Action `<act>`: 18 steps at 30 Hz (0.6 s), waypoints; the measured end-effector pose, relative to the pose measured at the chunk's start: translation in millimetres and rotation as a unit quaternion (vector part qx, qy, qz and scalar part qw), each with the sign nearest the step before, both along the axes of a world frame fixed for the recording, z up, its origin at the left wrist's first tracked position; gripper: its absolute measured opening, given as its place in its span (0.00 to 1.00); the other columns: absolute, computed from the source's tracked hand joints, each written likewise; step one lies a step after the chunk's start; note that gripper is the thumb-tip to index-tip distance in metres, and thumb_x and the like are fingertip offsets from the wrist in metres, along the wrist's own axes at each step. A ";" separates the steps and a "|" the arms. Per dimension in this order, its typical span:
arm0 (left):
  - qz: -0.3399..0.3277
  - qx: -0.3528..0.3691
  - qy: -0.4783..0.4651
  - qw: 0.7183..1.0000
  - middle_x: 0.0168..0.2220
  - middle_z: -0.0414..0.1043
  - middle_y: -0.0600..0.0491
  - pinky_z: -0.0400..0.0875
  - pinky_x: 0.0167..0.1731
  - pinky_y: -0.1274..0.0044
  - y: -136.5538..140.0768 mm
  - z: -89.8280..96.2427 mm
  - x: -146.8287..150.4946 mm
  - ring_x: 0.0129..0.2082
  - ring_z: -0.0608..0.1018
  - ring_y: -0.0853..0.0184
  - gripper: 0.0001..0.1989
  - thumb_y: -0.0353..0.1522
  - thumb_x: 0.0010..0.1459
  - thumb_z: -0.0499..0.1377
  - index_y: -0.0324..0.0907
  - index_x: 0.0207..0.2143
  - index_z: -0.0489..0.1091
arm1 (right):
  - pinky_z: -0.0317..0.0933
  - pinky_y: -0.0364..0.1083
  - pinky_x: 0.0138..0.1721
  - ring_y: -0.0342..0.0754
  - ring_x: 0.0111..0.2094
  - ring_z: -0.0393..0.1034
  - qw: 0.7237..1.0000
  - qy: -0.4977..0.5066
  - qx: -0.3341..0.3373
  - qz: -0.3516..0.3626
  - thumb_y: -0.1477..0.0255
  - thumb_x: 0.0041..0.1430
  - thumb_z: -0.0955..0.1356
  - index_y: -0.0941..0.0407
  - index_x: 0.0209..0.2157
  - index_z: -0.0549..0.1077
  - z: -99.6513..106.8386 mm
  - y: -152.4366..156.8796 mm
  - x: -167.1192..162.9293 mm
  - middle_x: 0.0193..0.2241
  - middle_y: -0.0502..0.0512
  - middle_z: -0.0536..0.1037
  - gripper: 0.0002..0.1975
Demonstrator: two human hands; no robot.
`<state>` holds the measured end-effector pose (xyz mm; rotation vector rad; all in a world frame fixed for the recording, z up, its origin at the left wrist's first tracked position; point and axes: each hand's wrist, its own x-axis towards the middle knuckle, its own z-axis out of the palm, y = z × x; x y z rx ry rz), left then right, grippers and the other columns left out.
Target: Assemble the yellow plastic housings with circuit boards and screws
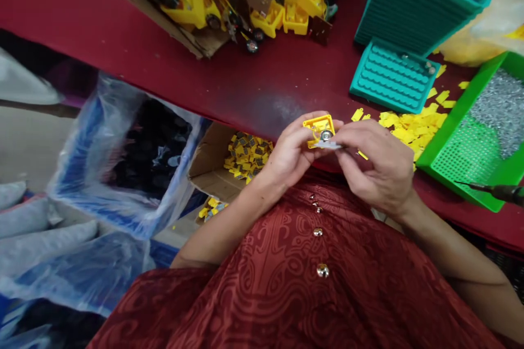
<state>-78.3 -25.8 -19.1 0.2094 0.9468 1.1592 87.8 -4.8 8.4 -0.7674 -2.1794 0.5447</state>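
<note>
In front of my body, near the table's edge, my left hand (289, 152) grips a small yellow plastic housing (318, 121) with its open side facing up. A round part with a shiny metal rim (326, 135) shows at the housing's opening. My right hand (374, 161) pinches a thin greyish flat piece (327, 145) against the near side of the housing. Its fingertips cover part of that piece, so I cannot tell whether the two are joined. Small flat yellow pieces (417, 128) lie scattered just beyond my right hand.
Yellow housings with wires (297, 16) are heaped at the back beside a cardboard box (164, 24). A teal tray (393, 76) lies before a teal tray stack (409, 11). Right, a green basket (446, 174) holds screws, near a screwdriver tip (491, 190). Lower left stands a lined blue crate (67, 174).
</note>
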 end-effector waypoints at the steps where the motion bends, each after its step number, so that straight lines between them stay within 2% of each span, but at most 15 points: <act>1: 0.001 -0.006 -0.013 1.000 0.41 0.86 0.49 0.84 0.44 0.69 -0.6 1.1 -1.9 0.50 0.86 0.54 0.14 0.34 0.52 0.65 0.43 0.42 0.76 | 0.76 0.47 0.47 0.47 0.45 0.80 1.000 -0.010 0.024 0.011 0.82 0.67 0.68 0.54 0.47 0.78 -3.1 -1.3 -0.9 0.43 0.55 0.84 0.12; 3: 0.003 -0.009 -0.028 1.000 0.40 0.86 0.47 0.83 0.43 0.69 -1.9 4.2 -4.1 0.49 0.86 0.54 0.13 0.36 0.54 0.65 0.41 0.41 0.76 | 0.75 0.47 0.45 0.47 0.43 0.77 0.998 -0.027 0.058 0.018 0.82 0.67 0.69 0.55 0.47 0.77 -7.7 -2.6 -2.5 0.43 0.56 0.83 0.11; 6: 0.004 0.006 0.000 1.000 0.37 0.86 0.49 0.80 0.40 0.74 -3.4 8.8 -3.5 0.41 0.86 0.61 0.13 0.33 0.52 0.70 0.42 0.41 0.76 | 0.74 0.47 0.44 0.46 0.42 0.75 0.994 -0.041 0.102 0.020 0.82 0.66 0.69 0.56 0.45 0.77 -10.1 -3.3 -4.5 0.42 0.55 0.83 0.10; 8: 0.000 0.019 0.019 1.000 0.38 0.85 0.52 0.79 0.42 0.76 -3.7 10.4 -2.1 0.39 0.85 0.65 0.16 0.29 0.49 0.72 0.42 0.41 0.75 | 0.73 0.47 0.44 0.45 0.42 0.75 0.991 -0.050 0.122 0.028 0.82 0.67 0.70 0.55 0.45 0.77 -9.3 -4.2 -5.2 0.42 0.54 0.83 0.09; 12: -0.014 0.027 0.023 0.999 0.41 0.85 0.51 0.77 0.49 0.72 -3.6 12.9 -2.1 0.42 0.84 0.64 0.16 0.25 0.49 0.68 0.41 0.42 0.75 | 0.74 0.48 0.43 0.46 0.41 0.75 0.992 -0.055 0.107 0.020 0.80 0.67 0.71 0.55 0.43 0.77 -5.1 -7.2 -3.1 0.41 0.54 0.82 0.07; 15: -0.013 0.008 0.037 0.999 0.40 0.84 0.53 0.76 0.44 0.75 -4.2 16.9 -3.9 0.41 0.83 0.65 0.16 0.23 0.48 0.64 0.41 0.41 0.77 | 0.73 0.47 0.42 0.46 0.40 0.75 0.992 -0.068 0.102 0.024 0.80 0.66 0.72 0.54 0.43 0.78 0.8 -6.6 2.6 0.40 0.54 0.82 0.07; 18: -0.037 -0.001 0.029 0.999 0.39 0.84 0.54 0.76 0.40 0.77 -5.0 21.0 -5.1 0.38 0.83 0.66 0.16 0.23 0.49 0.66 0.42 0.42 0.78 | 0.72 0.46 0.41 0.45 0.39 0.75 0.991 -0.089 0.101 0.027 0.79 0.67 0.72 0.54 0.44 0.78 9.0 -2.8 9.8 0.40 0.53 0.82 0.07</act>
